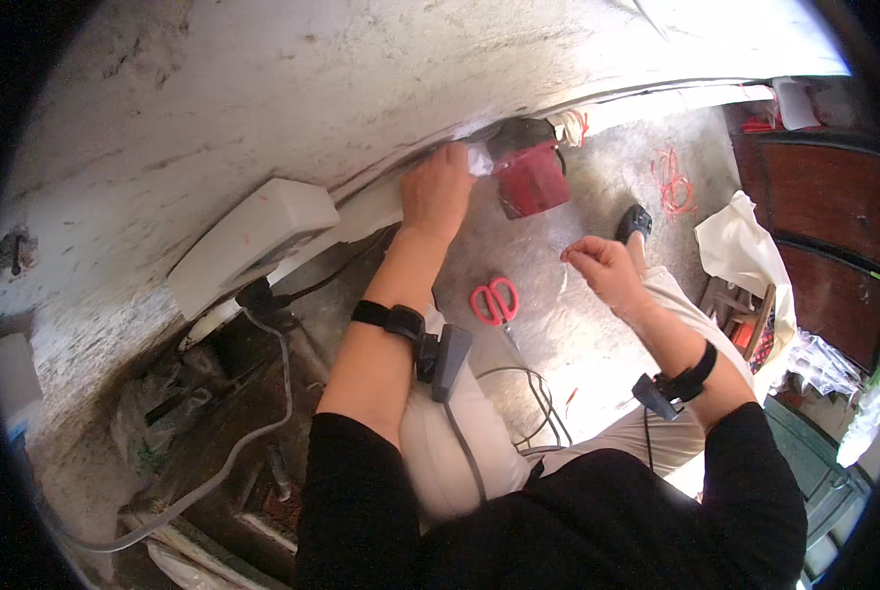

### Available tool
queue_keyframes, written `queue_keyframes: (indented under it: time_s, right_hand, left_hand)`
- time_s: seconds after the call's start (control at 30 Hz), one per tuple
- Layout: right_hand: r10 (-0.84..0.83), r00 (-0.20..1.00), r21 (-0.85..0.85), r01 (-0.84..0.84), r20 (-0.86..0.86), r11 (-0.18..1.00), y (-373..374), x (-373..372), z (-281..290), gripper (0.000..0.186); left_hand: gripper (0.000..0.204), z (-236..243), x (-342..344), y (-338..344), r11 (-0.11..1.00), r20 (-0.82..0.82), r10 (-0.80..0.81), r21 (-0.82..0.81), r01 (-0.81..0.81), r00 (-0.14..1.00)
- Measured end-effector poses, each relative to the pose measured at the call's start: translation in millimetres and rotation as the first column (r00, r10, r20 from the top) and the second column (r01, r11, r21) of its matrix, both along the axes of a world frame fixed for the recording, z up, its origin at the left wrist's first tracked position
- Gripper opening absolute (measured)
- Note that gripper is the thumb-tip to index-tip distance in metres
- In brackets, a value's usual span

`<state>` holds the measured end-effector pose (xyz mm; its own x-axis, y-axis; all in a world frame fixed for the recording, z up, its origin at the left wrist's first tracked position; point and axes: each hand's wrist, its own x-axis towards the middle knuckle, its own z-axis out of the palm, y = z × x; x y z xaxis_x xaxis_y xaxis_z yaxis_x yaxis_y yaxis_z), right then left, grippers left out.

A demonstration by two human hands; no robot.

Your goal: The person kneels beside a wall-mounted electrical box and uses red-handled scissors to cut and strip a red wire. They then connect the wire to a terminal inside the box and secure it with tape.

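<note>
My left hand [438,187] is raised by the dirty white wall, fingers closed at a small whitish crumpled piece [477,157], perhaps plastic or paper, beside a dark red bin-like container [531,179]. My right hand [599,267] hangs in front of me with thumb and index finger pinched; a very thin pale strand seems to dangle there, too small to name. Red-handled scissors [494,301] lie below and between my hands.
A white box-like fixture [248,236] with cables runs along the wall at left. Red string [671,182] lies on the concrete floor [597,138]. At right stand brown wooden panels [819,192], a cream cloth [735,241] and plastic bags [823,359]. Black cables loop near my legs.
</note>
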<state>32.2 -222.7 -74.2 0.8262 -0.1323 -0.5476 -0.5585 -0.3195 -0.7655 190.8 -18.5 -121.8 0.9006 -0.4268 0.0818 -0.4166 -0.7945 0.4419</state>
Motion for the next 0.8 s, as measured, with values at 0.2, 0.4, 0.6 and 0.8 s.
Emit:
queue_keyframes:
  time_s: [0.2,0.4,0.6,0.8]
  right_hand:
    - [-0.133,0.991,-0.005,0.133,-0.021,0.991,5.5,-43.2,-66.9,0.017]
    - [-0.095,0.991,-0.078,0.087,-0.096,0.993,12.2,-42.0,-48.1,0.017]
    - [0.115,0.99,0.411,-0.074,-0.077,0.909,6.5,10.1,61.1,0.015]
    - [-0.233,0.972,0.483,0.209,-0.011,0.85,17.2,119.4,97.9,0.011]
  left_hand:
    - [0.034,-4.0,0.2,-0.2,1.0,-0.009,0.005,0.001,-0.005,1.0]
    - [0.034,-3.1,0.6,-1.2,0.999,-0.002,0.022,0.039,-0.022,1.0]
    - [0.034,-0.4,0.5,0.4,1.0,0.027,-0.001,0.027,0.0,1.0]
    - [0.036,1.8,1.3,1.7,0.999,-0.01,0.003,0.04,-0.003,1.0]
